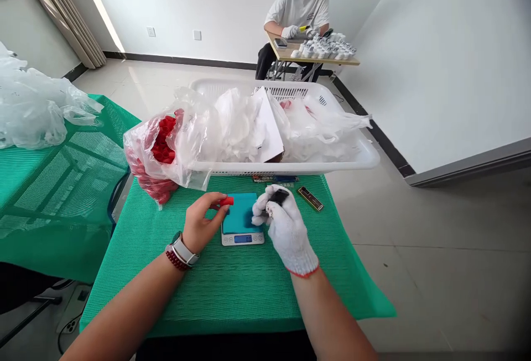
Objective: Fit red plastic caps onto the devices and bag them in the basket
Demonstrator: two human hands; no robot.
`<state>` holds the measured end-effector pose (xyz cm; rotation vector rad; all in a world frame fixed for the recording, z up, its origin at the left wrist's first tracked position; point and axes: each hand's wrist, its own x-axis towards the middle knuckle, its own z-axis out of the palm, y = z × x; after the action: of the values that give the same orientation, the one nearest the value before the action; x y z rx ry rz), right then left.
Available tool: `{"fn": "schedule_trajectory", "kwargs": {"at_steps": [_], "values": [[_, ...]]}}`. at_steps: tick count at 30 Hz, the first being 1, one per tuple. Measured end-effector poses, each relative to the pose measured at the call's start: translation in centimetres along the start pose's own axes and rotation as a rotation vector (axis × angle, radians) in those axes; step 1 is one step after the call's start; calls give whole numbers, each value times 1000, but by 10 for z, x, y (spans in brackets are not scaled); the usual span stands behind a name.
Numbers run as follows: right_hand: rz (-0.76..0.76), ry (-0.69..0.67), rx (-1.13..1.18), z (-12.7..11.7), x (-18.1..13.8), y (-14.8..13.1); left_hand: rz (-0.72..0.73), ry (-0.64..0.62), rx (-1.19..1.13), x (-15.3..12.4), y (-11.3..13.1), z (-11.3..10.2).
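My bare left hand (202, 224), with a watch and a bead bracelet on the wrist, pinches a small red piece (226, 201) just above the left edge of a small digital scale (242, 220) with a teal top. My right hand (282, 221) wears a white knit glove and is closed round a small black object (278, 197) at the scale's right edge. The scale sits on a table covered in green mesh cloth (232, 289), and its blue display is lit.
A white plastic basket (365, 157) of crumpled clear bags stands behind the scale. A clear bag of red pieces (160, 151) hangs at its left. A dark stick (310, 198) lies to the right. Another person sits at a far table (315, 60). A second green table (50, 184) stands left.
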<state>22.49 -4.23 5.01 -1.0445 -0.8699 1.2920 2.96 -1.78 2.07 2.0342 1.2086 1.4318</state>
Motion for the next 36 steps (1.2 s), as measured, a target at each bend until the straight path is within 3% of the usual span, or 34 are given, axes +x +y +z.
{"fn": "schedule_trajectory", "kwargs": {"at_steps": [9, 15, 24, 36], "values": [[179, -185, 240, 1, 3, 6, 113, 17, -20, 1, 5, 0], [168, -188, 176, 4, -3, 1, 107, -2, -26, -1, 7, 4], [168, -182, 181, 4, -6, 9, -47, 10, -134, -7, 25, 4], [278, -197, 160, 9, -9, 23, 75, 43, -103, -5, 41, -4]]}}
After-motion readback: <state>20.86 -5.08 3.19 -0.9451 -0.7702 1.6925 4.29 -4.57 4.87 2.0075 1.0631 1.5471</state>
